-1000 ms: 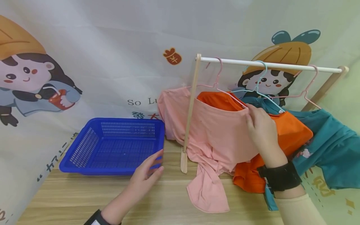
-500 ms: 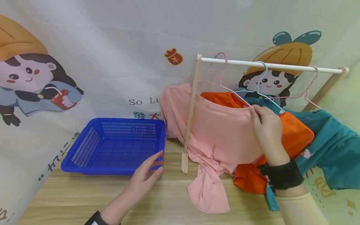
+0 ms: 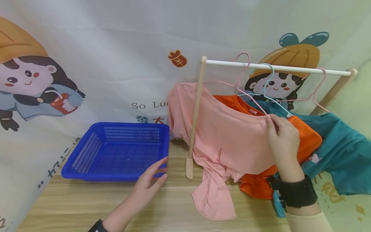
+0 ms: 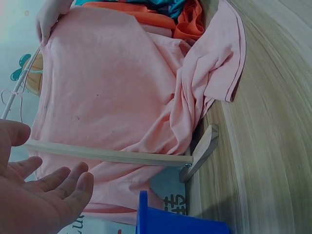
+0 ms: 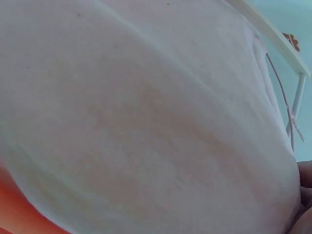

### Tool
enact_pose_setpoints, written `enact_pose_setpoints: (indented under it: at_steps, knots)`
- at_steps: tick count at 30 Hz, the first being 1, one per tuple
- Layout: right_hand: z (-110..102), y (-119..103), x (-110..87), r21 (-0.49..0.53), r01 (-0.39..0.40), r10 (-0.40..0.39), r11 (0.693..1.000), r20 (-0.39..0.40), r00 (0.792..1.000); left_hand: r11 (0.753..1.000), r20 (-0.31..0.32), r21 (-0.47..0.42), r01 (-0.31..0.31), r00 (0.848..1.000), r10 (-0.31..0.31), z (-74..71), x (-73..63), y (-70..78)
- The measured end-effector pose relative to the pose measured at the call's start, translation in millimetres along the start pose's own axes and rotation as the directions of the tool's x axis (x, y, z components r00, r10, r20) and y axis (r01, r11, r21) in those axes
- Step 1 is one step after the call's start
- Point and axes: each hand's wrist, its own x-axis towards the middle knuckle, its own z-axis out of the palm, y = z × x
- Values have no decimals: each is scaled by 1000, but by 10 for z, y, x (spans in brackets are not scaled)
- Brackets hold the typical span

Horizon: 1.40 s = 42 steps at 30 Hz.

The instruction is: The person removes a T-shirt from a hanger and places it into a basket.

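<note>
My right hand (image 3: 284,140) pinches the edge of a pink T-shirt (image 3: 232,138) where the right arm of a pink hanger (image 3: 246,93) meets it. The hanger's hook is up at the rack's white rod (image 3: 223,63); whether it touches the rod I cannot tell. Fabric fills most of the right wrist view, with the fingers (image 5: 306,197) at its right edge. My left hand (image 3: 149,178) is held with loosely spread fingers beside the right front corner of a blue basket (image 3: 110,177), holding nothing. In the left wrist view its palm (image 4: 29,204) shows near the rack's wooden post (image 4: 117,156).
Behind the pink shirt hang an orange shirt (image 3: 308,132) on a light blue hanger (image 3: 275,100) and a teal shirt (image 3: 345,145) on another pink hanger (image 3: 314,95). One pink sleeve (image 3: 215,199) lies on the wooden table (image 3: 168,206). A printed cloth (image 3: 121,58) backs the scene.
My right hand has moved to the right and slightly down, gripping the pink shirt. Its hanger has slid right along the rod, towards the light blue one. My left hand stays put.
</note>
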Motion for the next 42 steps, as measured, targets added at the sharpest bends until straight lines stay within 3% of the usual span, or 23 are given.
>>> enact_pose_setpoints:
  at_steps: [10, 24, 31, 39, 42]
  knots:
    - [-91, 85, -92, 81, -13, 21, 997, -105, 994, 1000, -3, -1, 12, 1000, -12, -11, -20, 20]
    - [-442, 340, -587, -13, -133, 133, 991, -4, 991, 999, 26, -13, 30, 999, -30, 12, -57, 3]
    - [-676, 499, -709, -88, -183, 191, 979, 89, 978, 1000, 34, -15, 6, 999, -5, 12, -66, 5]
    - [-931, 685, -742, -83, -61, 66, 995, 65, 996, 995, 54, 31, -98, 994, 96, -15, -36, 107]
    - [-1039, 712, -754, -6, -18, 18, 1000, 45, 999, 991, 36, 43, -127, 991, 126, -30, -33, 158]
